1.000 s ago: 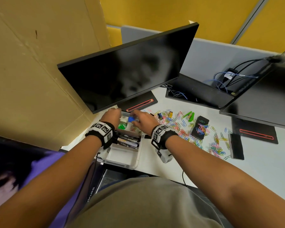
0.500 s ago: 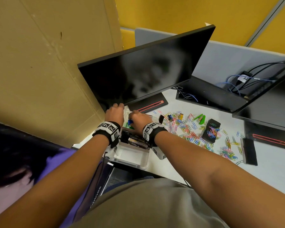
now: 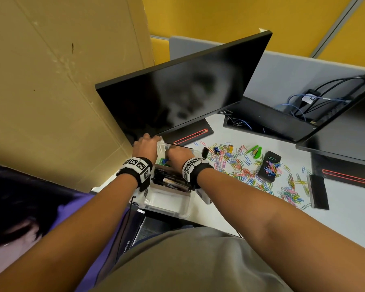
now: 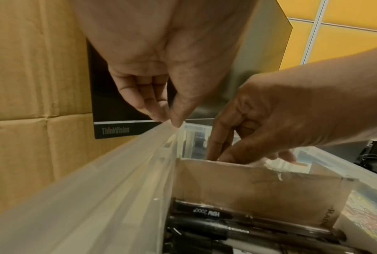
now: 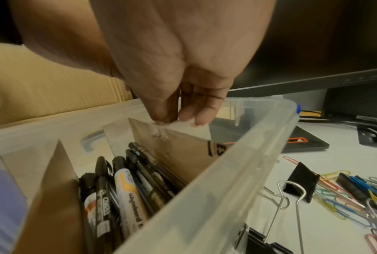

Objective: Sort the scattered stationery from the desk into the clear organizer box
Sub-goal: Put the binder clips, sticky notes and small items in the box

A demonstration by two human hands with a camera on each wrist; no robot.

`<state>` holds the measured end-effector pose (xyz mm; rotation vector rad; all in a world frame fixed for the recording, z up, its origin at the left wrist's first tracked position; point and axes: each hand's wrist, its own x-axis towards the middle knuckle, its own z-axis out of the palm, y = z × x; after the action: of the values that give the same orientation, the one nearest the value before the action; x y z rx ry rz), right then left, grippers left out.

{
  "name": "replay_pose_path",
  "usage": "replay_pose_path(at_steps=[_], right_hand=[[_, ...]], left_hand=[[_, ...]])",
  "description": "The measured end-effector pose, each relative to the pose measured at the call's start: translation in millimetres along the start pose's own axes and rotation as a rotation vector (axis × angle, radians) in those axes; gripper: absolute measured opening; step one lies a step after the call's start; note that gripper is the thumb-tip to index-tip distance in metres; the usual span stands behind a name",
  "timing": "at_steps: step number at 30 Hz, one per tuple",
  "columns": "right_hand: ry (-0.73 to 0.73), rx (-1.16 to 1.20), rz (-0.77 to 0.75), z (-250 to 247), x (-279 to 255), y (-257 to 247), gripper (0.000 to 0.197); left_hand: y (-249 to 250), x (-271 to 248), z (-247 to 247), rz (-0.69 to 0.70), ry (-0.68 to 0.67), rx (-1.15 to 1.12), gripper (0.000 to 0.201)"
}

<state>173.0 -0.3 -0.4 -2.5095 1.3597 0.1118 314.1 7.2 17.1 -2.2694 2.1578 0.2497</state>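
Observation:
The clear organizer box [image 3: 167, 202] stands at the desk's near-left edge, with pens [image 3: 171, 180] in its middle compartment. My left hand [image 3: 145, 145] pinches the far-left rim of the box [image 4: 118, 163] between thumb and fingers [image 4: 159, 115]. My right hand [image 3: 177, 153] reaches down into the far compartment, behind the cardboard divider [image 5: 183, 154]. Its fingers [image 5: 196, 116] point down, fairly straight, and nothing shows between them. Small green and blue pieces [image 3: 164, 160] lie below that hand. Coloured paper clips [image 3: 240, 165] lie scattered on the desk to the right.
A black binder clip [image 5: 300, 182] lies just right of the box. A green stapler [image 3: 255, 151] and two black blocks [image 3: 269, 166] [image 3: 317, 191] lie among the clips. A monitor [image 3: 177, 98] overhangs the box's far end. A cardboard wall [image 3: 51, 102] stands on the left.
My right hand has dropped lower into the far compartment. The blue piece it pinched a second ago is no longer seen in its fingers. The left hand stays on the rim.

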Motion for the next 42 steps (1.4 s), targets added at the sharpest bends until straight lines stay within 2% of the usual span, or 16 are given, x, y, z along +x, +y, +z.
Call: replay_pose_path(at_steps=[10, 15, 22, 34, 42], right_hand=[[0.182, 0.265, 0.007, -14.6, -22.9, 32.5, 0.02], [0.259, 0.314, 0.054, -30.3, -41.5, 59.9, 0.015], [0.266, 0.352, 0.211, -35.2, -73.0, 114.1, 0.015], [0.171, 0.32, 0.371, -10.0, -119.2, 201.0, 0.013], [0.081, 0.299, 0.325, 6.4, -92.5, 216.8, 0.014]], left_hand=[[9.7, -8.9, 7.9, -0.048, 0.085, -0.006, 0.049], [37.5, -2.8, 5.9, -0.04, 0.125, -0.055, 0.048], [98.1, 12.9, 8.8, 0.056, 0.123, -0.125, 0.031], [174.7, 41.9, 21.9, 0.167, -0.088, -0.079, 0.027], [187.7, 50.8, 37.5, 0.272, -0.453, 0.338, 0.022]])
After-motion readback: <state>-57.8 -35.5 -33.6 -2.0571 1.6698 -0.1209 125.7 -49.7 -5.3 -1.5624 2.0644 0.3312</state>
